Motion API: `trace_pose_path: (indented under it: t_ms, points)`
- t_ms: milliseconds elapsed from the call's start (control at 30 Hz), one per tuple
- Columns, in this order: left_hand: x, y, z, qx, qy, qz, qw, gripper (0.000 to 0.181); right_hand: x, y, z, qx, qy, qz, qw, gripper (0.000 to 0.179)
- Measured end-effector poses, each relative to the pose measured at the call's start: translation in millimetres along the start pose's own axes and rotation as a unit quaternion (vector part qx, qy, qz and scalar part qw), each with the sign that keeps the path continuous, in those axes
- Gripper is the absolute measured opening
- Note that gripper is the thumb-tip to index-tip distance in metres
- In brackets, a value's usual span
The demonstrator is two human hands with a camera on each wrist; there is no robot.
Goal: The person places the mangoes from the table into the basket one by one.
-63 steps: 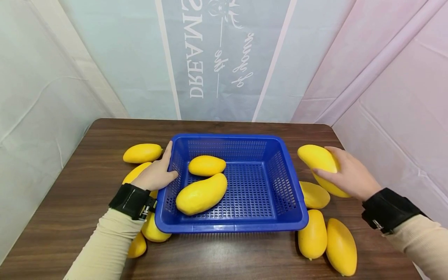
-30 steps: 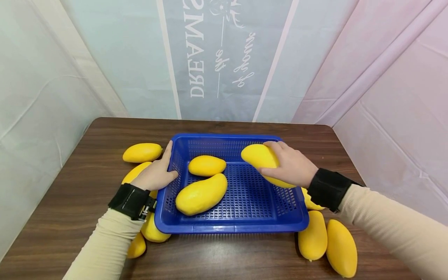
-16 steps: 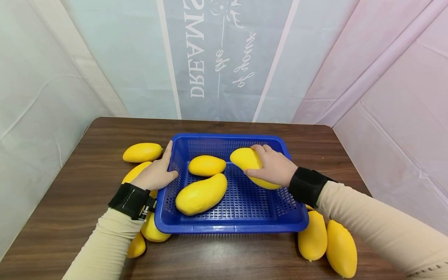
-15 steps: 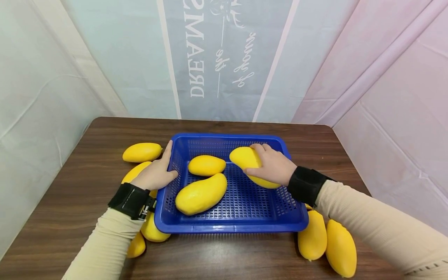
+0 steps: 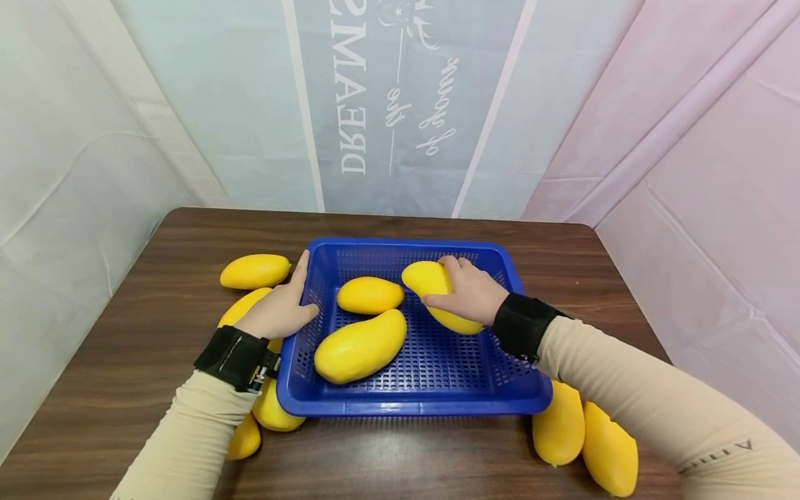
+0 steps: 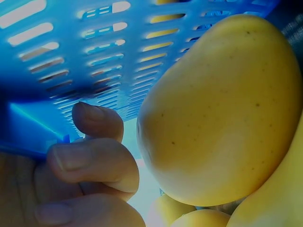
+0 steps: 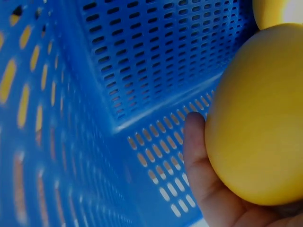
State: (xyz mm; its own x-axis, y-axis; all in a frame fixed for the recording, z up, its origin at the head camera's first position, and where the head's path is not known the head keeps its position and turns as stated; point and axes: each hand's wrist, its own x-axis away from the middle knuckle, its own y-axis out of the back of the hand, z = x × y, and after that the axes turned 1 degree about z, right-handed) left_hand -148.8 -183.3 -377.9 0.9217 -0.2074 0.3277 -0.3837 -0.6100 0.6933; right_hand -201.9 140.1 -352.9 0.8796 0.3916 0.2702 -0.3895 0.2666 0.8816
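Observation:
A blue perforated plastic basket (image 5: 412, 408) stands in the middle of the table. My left hand (image 5: 279, 312) grips its left rim, thumb over the inner side; in the left wrist view the curled fingers (image 6: 94, 163) show under the rim, beside a mango (image 6: 222, 113). My right hand (image 5: 471, 292) holds a yellow mango (image 5: 428, 278) inside the basket's right half. The right wrist view shows that mango (image 7: 265, 118) with a fingertip along its side, above the slotted floor. Two mangoes lie in the left half: a smaller one (image 5: 370, 296) behind a larger one (image 5: 361, 347).
Several mangoes lie left of the basket, one (image 5: 255, 271) at the back and others partly under my left arm. Two mangoes, one (image 5: 558, 423) beside the other (image 5: 610, 451), lie at the front right. The brown wooden table (image 5: 400, 458) meets a printed cloth backdrop (image 5: 406, 187).
My right hand has carried its mango leftward from the table's right side, over the rim and into the basket. The left hand has stayed on the left rim.

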Motion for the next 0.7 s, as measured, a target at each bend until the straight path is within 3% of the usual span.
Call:
trace_pose_path:
  t_ms: [700]
  points:
    - [0.6, 1.4, -0.7, -0.005, -0.002, -0.001, 1.0, 0.096, -16.3, -25.3, 1.4, -0.025, -0.042, 0.019, 0.9986, 0.086]
